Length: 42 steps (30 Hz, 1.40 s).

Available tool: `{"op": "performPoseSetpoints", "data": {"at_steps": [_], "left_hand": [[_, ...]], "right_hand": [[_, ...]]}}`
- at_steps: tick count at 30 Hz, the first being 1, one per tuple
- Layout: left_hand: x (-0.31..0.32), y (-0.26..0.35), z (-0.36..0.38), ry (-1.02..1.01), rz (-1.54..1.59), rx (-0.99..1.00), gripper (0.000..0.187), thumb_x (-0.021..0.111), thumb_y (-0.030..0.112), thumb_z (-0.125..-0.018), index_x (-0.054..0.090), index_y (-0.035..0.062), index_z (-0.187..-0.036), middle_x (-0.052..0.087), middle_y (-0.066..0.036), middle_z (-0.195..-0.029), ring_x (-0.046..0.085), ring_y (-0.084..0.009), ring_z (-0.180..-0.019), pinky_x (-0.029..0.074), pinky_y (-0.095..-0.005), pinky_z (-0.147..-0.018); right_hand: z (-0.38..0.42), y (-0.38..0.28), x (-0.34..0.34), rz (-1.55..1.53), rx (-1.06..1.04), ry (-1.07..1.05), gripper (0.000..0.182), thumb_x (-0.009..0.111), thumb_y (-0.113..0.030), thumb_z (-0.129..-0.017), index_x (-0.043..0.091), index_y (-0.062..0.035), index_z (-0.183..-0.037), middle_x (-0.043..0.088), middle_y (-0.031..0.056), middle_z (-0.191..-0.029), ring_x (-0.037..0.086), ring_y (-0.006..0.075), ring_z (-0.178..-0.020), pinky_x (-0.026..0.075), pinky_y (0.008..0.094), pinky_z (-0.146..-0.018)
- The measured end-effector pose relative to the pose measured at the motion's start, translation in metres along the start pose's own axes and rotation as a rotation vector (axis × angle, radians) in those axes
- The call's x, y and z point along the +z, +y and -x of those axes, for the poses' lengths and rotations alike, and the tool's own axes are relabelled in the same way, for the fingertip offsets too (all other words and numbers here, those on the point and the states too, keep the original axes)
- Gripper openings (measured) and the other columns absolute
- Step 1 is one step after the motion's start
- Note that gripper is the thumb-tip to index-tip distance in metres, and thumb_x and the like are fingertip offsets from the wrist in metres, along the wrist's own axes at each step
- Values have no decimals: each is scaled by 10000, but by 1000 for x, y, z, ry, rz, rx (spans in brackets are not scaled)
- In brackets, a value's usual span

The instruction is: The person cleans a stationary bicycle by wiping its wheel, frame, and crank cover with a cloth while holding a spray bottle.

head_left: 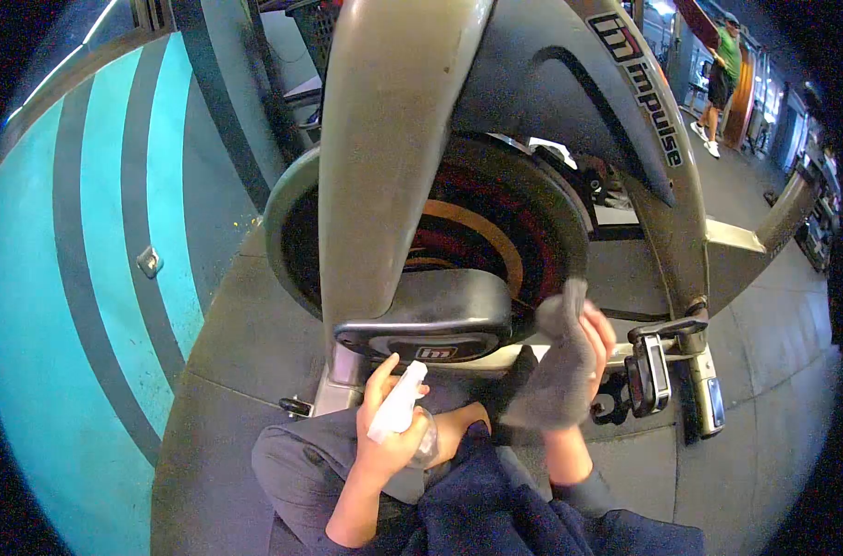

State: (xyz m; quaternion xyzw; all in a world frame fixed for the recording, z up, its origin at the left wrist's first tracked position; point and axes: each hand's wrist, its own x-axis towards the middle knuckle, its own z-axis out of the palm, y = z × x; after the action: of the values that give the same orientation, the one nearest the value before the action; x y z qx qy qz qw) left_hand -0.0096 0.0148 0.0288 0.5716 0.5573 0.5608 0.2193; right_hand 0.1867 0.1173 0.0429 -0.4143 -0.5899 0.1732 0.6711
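Observation:
My left hand point(384, 445) grips a clear spray bottle with a white nozzle point(398, 403), held low in front of my knee. My right hand point(595, 338) holds a grey cloth point(556, 371) pressed against the lower right rim of the flywheel point(495, 232) of a grey exercise bike point(393, 139) marked "impulse". A black cover plate point(431, 320) with a small logo sits at the bottom of the bike's frame, just above my left hand.
The bike's pedal point(648, 371) and crank hang right of the cloth. A teal and grey striped wall point(78, 278) runs along the left. Grey rubber floor point(773, 371) spreads right. A person in a green shirt point(722, 79) stands far back.

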Motion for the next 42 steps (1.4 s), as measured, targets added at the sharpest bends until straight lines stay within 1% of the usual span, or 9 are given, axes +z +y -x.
{"op": "performPoseSetpoints", "data": {"at_steps": [2,3,7,8,17,23,25,29,42], "left_hand": [[0,-1,4,15,22,18,709,604,-48,-707,383,35,-1376,669,-134,-970,670,-218,-893,526,-316,-783],[-1,-1,6,0,12,46,706,607,-43,-706,384,33,-1372,670,-137,-967,671,-223,-880,528,-321,-780],[-1,-8,12,5,17,97,695,619,-25,-702,392,25,-1357,674,-144,-956,676,-239,-859,533,-338,-767],[-1,-5,11,11,-13,109,691,626,-17,-700,397,22,-1350,676,-144,-951,676,-243,-854,535,-345,-759],[-3,0,12,-28,55,29,712,561,-55,-683,377,18,-1367,653,-159,-1050,669,-223,-932,522,-321,-831],[-3,-2,9,4,-14,80,686,619,-32,-720,386,26,-1362,674,-161,-974,679,-241,-882,531,-337,-782],[-4,-4,9,14,9,76,684,614,-34,-720,388,31,-1362,675,-161,-977,679,-242,-882,531,-337,-781],[-4,-4,10,-16,63,-20,708,544,-65,-691,362,8,-1371,631,-158,-1079,655,-229,-960,510,-332,-871],[-5,-2,9,-45,63,7,702,557,-61,-704,356,0,-1374,633,-168,-1071,654,-223,-962,509,-331,-863]], "right_hand": [[-21,-10,5,211,-651,145,629,258,-525,-997,637,-39,-1121,571,155,-1202,497,340,-1180,390,442,-1004],[-34,-22,13,299,-744,101,532,359,-477,-985,629,-54,-1161,559,143,-1236,493,326,-1193,372,445,-1013],[-60,-27,59,657,-564,-261,427,548,-312,-907,581,-42,-1236,497,107,-1335,430,316,-1256,360,468,-993],[-58,-29,61,633,-472,-342,443,511,-272,-925,550,-10,-1280,411,143,-1440,329,345,-1356,315,436,-1045],[-50,-46,80,900,-474,-311,445,573,-331,-871,618,-2,-1167,323,129,-1501,282,351,-1377,313,551,-1029],[-44,-51,89,878,-468,-188,409,627,-320,-821,647,18,-1050,443,170,-1306,363,367,-1251,315,533,-992],[-42,-51,85,868,-470,-199,506,608,-296,-842,559,26,-1230,444,207,-1287,397,386,-1193,340,488,-969],[-48,-48,77,799,-503,-278,475,570,-278,-865,558,21,-1233,457,205,-1270,411,377,-1171,340,486,-963],[-61,-43,71,756,-605,-397,642,533,-462,-870,453,-66,-1368,393,130,-1443,377,318,-1299,289,523,-1019]]}}
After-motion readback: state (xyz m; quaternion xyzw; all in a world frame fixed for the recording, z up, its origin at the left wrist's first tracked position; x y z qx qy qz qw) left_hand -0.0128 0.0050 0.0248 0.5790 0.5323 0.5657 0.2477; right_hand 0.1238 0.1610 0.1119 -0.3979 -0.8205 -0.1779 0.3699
